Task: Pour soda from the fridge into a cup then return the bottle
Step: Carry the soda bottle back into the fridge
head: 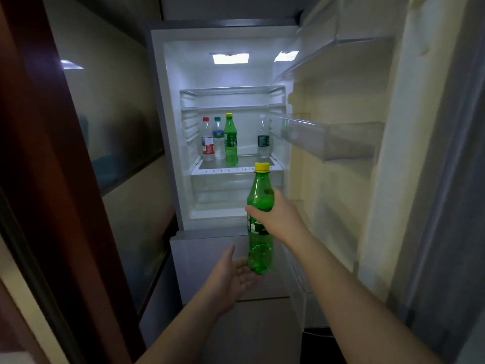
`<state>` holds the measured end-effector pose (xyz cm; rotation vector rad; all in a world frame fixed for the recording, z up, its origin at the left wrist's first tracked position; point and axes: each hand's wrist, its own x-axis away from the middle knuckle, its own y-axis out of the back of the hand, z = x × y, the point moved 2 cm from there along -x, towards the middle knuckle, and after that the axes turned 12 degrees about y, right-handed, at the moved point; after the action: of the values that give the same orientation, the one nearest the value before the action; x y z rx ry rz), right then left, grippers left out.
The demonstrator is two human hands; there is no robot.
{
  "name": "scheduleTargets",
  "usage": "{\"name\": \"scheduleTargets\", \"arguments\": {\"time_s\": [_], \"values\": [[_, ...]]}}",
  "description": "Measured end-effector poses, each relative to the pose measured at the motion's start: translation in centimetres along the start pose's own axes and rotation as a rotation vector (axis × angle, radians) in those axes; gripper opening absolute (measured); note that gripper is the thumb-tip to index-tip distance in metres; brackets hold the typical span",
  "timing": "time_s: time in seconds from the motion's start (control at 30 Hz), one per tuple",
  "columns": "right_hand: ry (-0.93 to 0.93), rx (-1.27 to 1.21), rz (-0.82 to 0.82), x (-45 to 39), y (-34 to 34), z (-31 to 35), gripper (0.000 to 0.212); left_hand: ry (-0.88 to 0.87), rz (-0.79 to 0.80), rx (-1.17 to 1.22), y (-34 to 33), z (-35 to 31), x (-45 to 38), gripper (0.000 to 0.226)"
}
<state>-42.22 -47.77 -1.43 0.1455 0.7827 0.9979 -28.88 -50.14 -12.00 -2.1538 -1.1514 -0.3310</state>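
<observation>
My right hand (278, 219) gripping the green plastic yellow-capped soda bottle (259, 232) upright before the open white fridge (170, 101), left hand (233, 279) open-palmed beneath.

- The held bottle (259, 222) is clear green, with a yellow cap (262, 167) and a dark green label.
- On the shelf, a second green bottle (231, 140) also has a yellow cap.
- One clear bottle (207, 141) has a red cap and a red-white label.
- Another clear bottle (218, 139) has a teal cap and a blue label.
- The clear bottle on the right (263, 139) has a dark label.
- The fridge interior (236, 74) is white.
</observation>
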Motion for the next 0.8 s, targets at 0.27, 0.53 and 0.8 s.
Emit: {"name": "scheduleTargets", "arguments": {"time_s": [0.27, 0.53, 0.8], "values": [[-0.013, 0.046, 0.043, -5.5, -2.0, -0.7, 0.066, -0.003, 0.005, 0.004, 0.8, -4.0, -3.9, 0.064], [-0.056, 0.103, 0.051, -13.1, -4.1, -2.3, 0.060, 0.034, 0.045, -0.011, 2.5, -10.6, -10.2, 0.069], [-0.068, 0.122, -0.034, -19.2, -5.6, -2.5, 0.042, 0.051, 0.093, 0.002, 3.2, -17.5, -15.3, 0.074]]}}
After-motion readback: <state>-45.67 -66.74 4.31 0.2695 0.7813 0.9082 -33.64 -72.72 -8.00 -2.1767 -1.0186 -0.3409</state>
